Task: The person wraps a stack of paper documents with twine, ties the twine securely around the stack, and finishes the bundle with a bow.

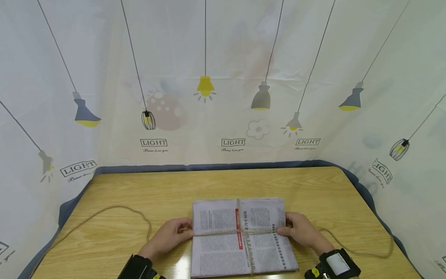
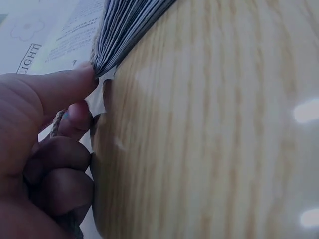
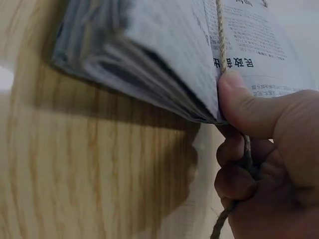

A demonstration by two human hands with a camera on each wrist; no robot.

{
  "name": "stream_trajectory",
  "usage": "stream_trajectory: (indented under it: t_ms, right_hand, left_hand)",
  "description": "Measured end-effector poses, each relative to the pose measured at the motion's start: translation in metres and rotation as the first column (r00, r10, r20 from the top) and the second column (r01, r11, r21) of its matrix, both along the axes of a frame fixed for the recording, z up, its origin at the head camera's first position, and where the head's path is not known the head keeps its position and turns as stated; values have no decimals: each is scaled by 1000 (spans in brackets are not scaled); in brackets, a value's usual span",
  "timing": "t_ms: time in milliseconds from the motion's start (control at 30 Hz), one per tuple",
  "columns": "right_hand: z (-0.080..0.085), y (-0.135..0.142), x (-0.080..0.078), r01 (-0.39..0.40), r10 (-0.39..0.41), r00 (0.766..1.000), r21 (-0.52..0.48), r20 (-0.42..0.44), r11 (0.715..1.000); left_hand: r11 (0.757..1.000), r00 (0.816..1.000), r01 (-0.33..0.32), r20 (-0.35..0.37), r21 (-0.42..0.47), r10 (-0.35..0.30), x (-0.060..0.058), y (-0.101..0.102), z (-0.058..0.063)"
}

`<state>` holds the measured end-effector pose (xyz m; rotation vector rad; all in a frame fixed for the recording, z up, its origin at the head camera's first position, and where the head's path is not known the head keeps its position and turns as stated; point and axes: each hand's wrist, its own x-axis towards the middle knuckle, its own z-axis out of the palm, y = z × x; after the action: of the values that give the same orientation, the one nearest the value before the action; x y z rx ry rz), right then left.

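A stack of folded newspapers (image 1: 216, 255) lies on the table, with jute rope (image 1: 219, 233) crossing over its top both ways. At the stack's left edge, my left hand (image 1: 170, 236) has its thumb on the edge where the rope runs over. Rope (image 2: 56, 124) passes among its curled fingers in the left wrist view. My right hand (image 1: 303, 231) grips the rope at the opposite edge, its thumb pressing the strand onto the top paper. In the right wrist view, the rope (image 3: 219, 224) threads through the bent fingers and trails below. The stack's underside is hidden.
Loose rope trails over the wooden table (image 1: 146, 186) on the left, and another rope end (image 1: 369, 255) curves out on the right. A white curtain (image 1: 223, 116) printed with lamps surrounds the table's back and sides.
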<state>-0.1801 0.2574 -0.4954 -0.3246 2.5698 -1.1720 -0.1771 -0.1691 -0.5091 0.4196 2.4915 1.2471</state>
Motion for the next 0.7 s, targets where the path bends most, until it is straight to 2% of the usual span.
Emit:
stream_trajectory:
  t_ms: [200, 467, 600, 700]
  right_hand:
    - [5, -1, 2, -29, 31, 999, 66, -21, 997]
    - [12, -2, 5, -42, 54, 996, 177, -65, 983]
    - [12, 0, 6, -52, 69, 994, 192, -82, 980]
    - [14, 2, 4, -58, 77, 991, 176, -107, 983]
  left_hand:
    - [1000, 999, 22, -40, -2, -22, 2, -1, -3]
    - [996, 997, 61, -44, 60, -59, 1, 1, -5]
    - [996, 996, 72, -51, 55, -69, 3, 1, -2]
    - [997, 997, 48, -58, 65, -44, 3, 2, 2]
